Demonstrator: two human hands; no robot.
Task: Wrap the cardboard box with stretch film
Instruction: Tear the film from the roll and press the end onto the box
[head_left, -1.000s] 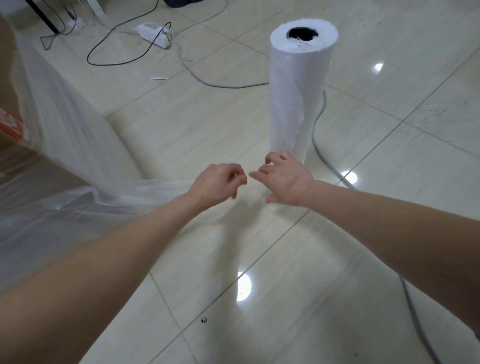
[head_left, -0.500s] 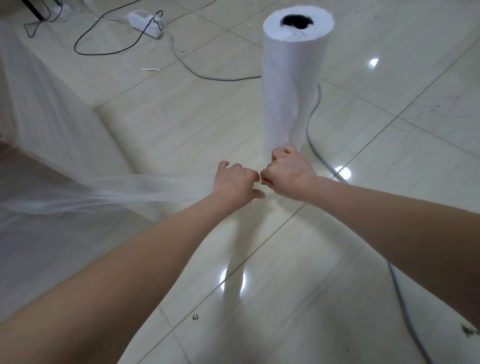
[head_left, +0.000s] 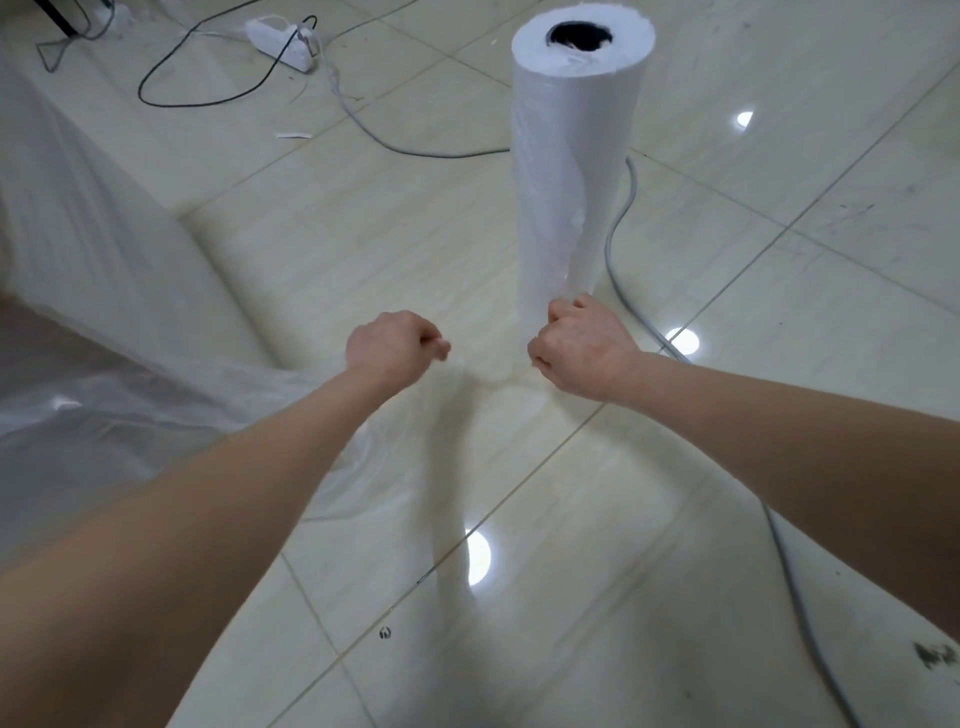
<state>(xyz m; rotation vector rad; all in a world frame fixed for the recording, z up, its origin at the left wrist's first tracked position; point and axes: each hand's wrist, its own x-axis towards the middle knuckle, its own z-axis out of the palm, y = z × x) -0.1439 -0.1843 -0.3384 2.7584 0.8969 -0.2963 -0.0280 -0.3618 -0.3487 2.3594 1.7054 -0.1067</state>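
Note:
A tall white roll of stretch film (head_left: 571, 156) stands upright on the tiled floor. A sheet of clear stretch film (head_left: 104, 291) runs from the left edge, bunching into a strand toward my hands. My left hand (head_left: 392, 348) grips the bunched film with curled fingers. My right hand (head_left: 582, 348) is clenched on the film at the foot of the roll. A thin stretched piece of film (head_left: 488, 371) spans the gap between the fists. The cardboard box lies under the film at the far left, barely visible.
A grey cable (head_left: 623, 218) curves past the roll and runs to the lower right. A white power strip (head_left: 283, 39) with a black cord (head_left: 208, 98) lies at the back. Glossy floor tiles (head_left: 519, 571) reflect ceiling lights.
My two fists, which touched half a second ago, have pulled apart sideways, stretching the film thin between them. The view has tipped slightly.

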